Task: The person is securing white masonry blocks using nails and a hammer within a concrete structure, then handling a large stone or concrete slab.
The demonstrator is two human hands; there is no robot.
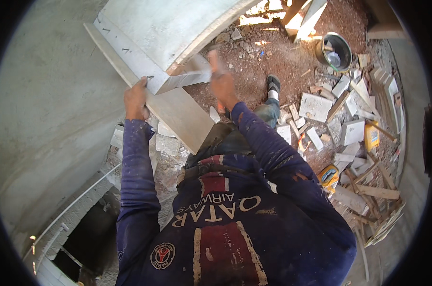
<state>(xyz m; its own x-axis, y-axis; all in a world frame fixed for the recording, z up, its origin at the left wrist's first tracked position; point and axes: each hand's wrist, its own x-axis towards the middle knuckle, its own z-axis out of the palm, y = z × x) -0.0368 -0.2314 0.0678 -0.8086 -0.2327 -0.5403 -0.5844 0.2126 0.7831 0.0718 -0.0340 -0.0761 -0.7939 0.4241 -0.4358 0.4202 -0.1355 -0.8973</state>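
Work: a pale plank (182, 114) slanting from upper left toward the person's lap, with a white nailed strip (117, 42) along it and a curved pale panel (163, 24) above. Left hand (136, 98) at the plank's left edge, fingers bunched together, tips touching or just beside the lowest nail (150, 77); cannot tell whether they pinch it. Right hand (223, 88) to the right of the strip's end, fingers curled around an orange-gripped tool (221, 107).

Edges and room: left hand has a narrow space before the grey wall (49, 105). The plank's lower end reaches close to the lap. Right of the right hand, bare reddish ground (292, 62) gives clearance as far as the black bucket (322, 57) and the rubble (316, 107); the shoe (273, 83) stands within that space.

Hard to make out: right hand and tool blurred; tool's upper end indistinct against the ground. Left thumb partly hidden. Curved panel cut off by the upper rim of view. Inside of the recess (89, 233) at lower left too dark to read
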